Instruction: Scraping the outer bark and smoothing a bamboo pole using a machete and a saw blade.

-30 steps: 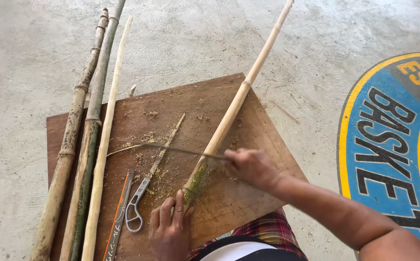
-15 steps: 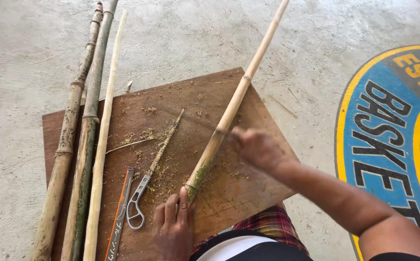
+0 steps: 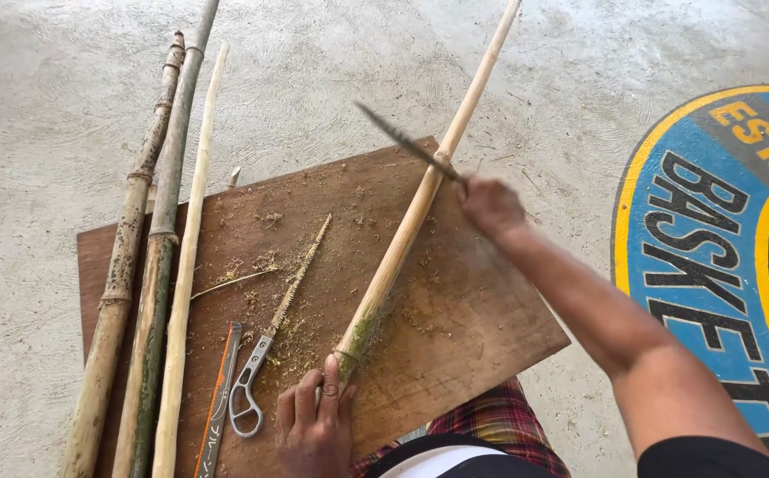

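Bamboo pole (image 3: pixel 402 239), butt pinned by left hand (image 3: pixel 314 429); right hand (image 3: pixel 489 205), clenched on knife (image 3: pixel 407 142), should scrape lightly, strokes directed away from that pinning grip.

Right hand (image 3: pixel 491 205) with blade (image 3: pixel 407 142) — cane (image 3: pixel 402 239) beneath

The cane (image 3: pixel 420 199) is a long, pale, peeled stalk lying diagonally across the wooden board, its greenish lower end near the board's front edge, its tip over the concrete. The knife (image 3: pixel 407 144) has a thin, dark blade, raised, crossing the cane mid-length.
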